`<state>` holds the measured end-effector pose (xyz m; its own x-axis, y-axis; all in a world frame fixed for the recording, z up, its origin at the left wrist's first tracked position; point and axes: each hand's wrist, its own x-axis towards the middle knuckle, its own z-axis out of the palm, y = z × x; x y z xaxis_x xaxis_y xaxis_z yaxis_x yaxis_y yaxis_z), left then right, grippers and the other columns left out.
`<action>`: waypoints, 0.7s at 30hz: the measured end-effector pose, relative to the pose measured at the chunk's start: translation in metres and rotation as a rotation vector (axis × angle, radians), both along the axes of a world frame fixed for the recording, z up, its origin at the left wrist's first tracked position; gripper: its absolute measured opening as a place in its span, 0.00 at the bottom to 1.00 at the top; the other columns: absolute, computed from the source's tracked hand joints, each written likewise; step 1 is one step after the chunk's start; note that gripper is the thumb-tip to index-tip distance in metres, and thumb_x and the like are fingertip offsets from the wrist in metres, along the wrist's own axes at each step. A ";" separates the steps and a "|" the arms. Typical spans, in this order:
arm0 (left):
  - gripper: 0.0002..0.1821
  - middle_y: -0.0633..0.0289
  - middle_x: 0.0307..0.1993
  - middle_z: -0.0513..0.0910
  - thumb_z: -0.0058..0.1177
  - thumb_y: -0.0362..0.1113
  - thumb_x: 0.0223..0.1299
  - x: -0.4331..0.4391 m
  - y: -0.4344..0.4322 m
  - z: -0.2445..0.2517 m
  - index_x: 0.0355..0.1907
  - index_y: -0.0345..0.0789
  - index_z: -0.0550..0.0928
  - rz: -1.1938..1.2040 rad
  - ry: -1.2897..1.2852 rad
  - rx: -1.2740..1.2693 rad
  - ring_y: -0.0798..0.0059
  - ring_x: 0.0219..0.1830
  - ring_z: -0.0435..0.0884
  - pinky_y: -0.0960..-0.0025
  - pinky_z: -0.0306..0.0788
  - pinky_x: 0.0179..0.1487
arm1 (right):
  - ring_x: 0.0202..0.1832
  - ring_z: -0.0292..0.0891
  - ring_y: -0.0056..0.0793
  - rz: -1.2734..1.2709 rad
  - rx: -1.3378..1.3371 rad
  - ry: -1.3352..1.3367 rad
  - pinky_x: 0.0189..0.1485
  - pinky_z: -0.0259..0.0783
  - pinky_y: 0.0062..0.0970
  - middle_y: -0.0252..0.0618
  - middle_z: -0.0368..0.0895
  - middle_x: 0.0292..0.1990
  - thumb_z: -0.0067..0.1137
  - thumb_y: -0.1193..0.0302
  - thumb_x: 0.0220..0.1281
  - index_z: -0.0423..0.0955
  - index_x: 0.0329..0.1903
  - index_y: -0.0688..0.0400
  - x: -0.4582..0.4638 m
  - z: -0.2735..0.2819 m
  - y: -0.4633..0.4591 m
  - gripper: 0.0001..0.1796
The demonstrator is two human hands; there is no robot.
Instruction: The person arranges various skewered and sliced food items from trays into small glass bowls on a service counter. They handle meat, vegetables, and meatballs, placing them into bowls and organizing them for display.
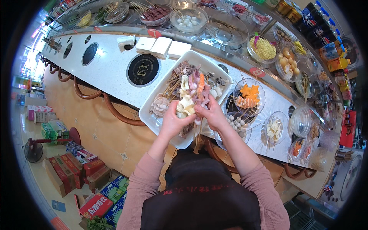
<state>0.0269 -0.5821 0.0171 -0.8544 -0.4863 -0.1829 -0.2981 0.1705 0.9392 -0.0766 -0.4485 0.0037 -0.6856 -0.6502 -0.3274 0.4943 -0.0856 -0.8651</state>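
Note:
A large white plastic tub stands across the counter's near edge, heaped with skewered foods on wooden sticks. Over its middle, my left hand and my right hand together grip a bunch of mixed skewers. Pale folded pieces, pinkish tentacle-like pieces and an orange stick-shaped piece show in the bunch. Its sticks point down toward me below my fingers. Behind my left hand, at the tub's left side, lie greyish skewered pieces. Dark and white pieces fill the tub's right side.
Right of the tub are clear bowls with orange star-shaped skewers, whitish balls and pale cubes. White tissue packs and a black induction hob are to the left. A refrigerated shelf with food bowls runs behind. Wooden chair backs line the near edge.

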 end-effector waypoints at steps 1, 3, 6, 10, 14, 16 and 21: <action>0.31 0.58 0.41 0.81 0.72 0.41 0.40 0.000 0.000 0.001 0.47 0.32 0.74 0.001 0.010 0.006 0.73 0.43 0.80 0.69 0.73 0.47 | 0.51 0.71 0.27 0.010 -0.012 0.005 0.54 0.70 0.29 0.41 0.73 0.50 0.64 0.73 0.55 0.60 0.59 0.65 0.000 0.000 0.001 0.31; 0.31 0.59 0.41 0.81 0.72 0.41 0.40 0.001 0.000 0.002 0.47 0.32 0.74 -0.012 0.013 0.030 0.75 0.43 0.79 0.70 0.72 0.48 | 0.53 0.70 0.27 0.020 -0.041 -0.001 0.55 0.69 0.30 0.41 0.73 0.51 0.64 0.74 0.55 0.60 0.60 0.65 0.000 0.002 0.003 0.32; 0.31 0.61 0.41 0.81 0.73 0.40 0.39 0.002 -0.003 0.001 0.47 0.33 0.74 -0.042 0.019 0.105 0.76 0.43 0.79 0.70 0.72 0.49 | 0.54 0.69 0.27 0.058 -0.026 -0.006 0.54 0.70 0.30 0.40 0.72 0.51 0.64 0.74 0.55 0.59 0.61 0.63 -0.002 0.006 0.007 0.33; 0.31 0.64 0.43 0.79 0.73 0.38 0.41 0.004 -0.003 -0.002 0.48 0.34 0.73 -0.041 0.054 0.225 0.79 0.45 0.76 0.72 0.69 0.51 | 0.53 0.69 0.26 0.071 -0.045 -0.070 0.54 0.70 0.29 0.38 0.72 0.51 0.65 0.74 0.54 0.58 0.62 0.61 -0.002 0.009 0.010 0.35; 0.30 0.62 0.41 0.81 0.73 0.40 0.39 0.005 0.002 -0.004 0.46 0.34 0.75 0.011 0.113 0.235 0.78 0.43 0.78 0.72 0.71 0.49 | 0.53 0.70 0.26 0.062 -0.081 -0.009 0.53 0.71 0.28 0.38 0.72 0.51 0.65 0.74 0.53 0.58 0.62 0.62 0.001 0.011 0.010 0.35; 0.30 0.62 0.40 0.81 0.73 0.40 0.39 0.005 0.004 -0.003 0.46 0.34 0.75 0.015 0.129 0.206 0.78 0.43 0.78 0.71 0.71 0.49 | 0.53 0.70 0.26 0.029 -0.121 0.024 0.51 0.71 0.28 0.39 0.72 0.51 0.65 0.73 0.53 0.58 0.62 0.62 0.003 0.012 0.010 0.35; 0.30 0.62 0.39 0.81 0.73 0.41 0.38 0.005 0.004 0.001 0.45 0.34 0.75 -0.010 0.123 0.124 0.78 0.42 0.79 0.71 0.72 0.47 | 0.53 0.69 0.27 0.025 -0.087 -0.035 0.55 0.69 0.29 0.39 0.72 0.51 0.66 0.74 0.52 0.58 0.62 0.63 0.005 0.013 0.012 0.36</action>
<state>0.0323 -0.5785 0.0176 -0.8788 -0.4578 -0.1350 -0.1788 0.0536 0.9824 -0.0716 -0.4365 0.0172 -0.6577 -0.6941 -0.2926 0.5274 -0.1470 -0.8368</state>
